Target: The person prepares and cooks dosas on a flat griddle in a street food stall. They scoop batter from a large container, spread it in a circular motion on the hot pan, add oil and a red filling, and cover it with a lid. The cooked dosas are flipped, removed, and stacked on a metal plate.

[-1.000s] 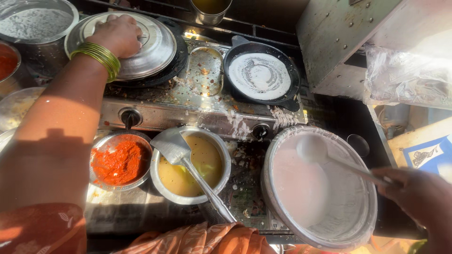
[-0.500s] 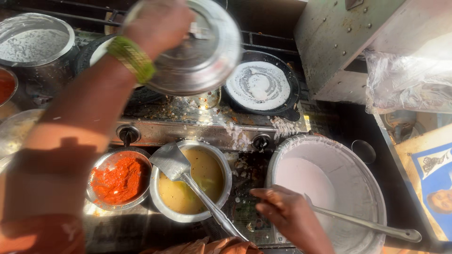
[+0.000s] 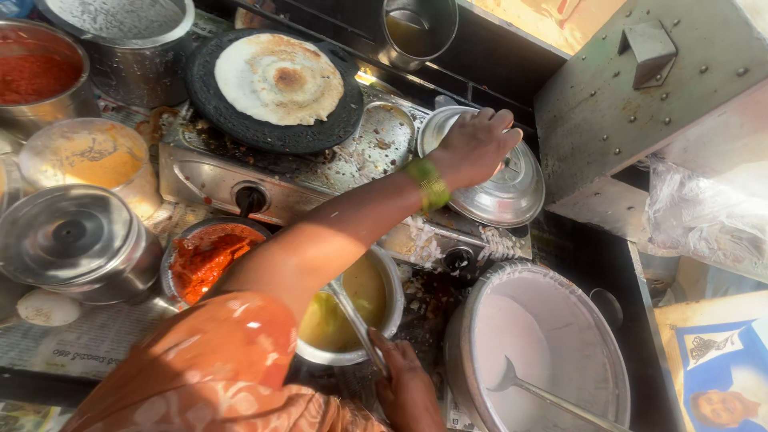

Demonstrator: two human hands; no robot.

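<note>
Outstretched, left hand (image 3: 474, 146) grips steel lid (image 3: 500, 188), apparently over pan.

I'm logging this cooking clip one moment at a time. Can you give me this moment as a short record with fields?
left hand: grip on top of the steel lid, lid over the right-hand pan
right hand: on the spatula handle by the yellow curry bowl
left pan: uncovered, browned dosa
batter pot: white batter, ladle inside
</note>
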